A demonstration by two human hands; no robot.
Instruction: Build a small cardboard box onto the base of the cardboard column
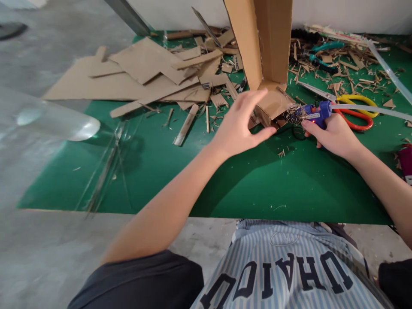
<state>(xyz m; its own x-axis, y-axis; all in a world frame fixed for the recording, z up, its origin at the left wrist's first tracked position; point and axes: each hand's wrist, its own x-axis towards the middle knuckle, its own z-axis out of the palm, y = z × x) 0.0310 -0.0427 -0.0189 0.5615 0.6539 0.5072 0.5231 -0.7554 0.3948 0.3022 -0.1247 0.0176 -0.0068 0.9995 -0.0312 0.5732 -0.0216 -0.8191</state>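
A tall folded cardboard piece [264,43] stands upright on the green mat [193,171], with a small flap at its base. My left hand [241,124] rests against that base, thumb and fingers spread around the lower flap and steadying it. My right hand [334,135] is closed round a blue hot glue gun [317,113]. A clear glue stick juts out of the gun's back to the right. The gun's nozzle points left at the bottom edge of the cardboard, almost touching it.
Cardboard sheets and offcuts [144,73] lie scattered over the back of the mat. Yellow and red scissors [357,111] lie right behind the glue gun. Teal pliers [322,56] sit at the back right. A clear plastic sheet [48,120] covers the left.
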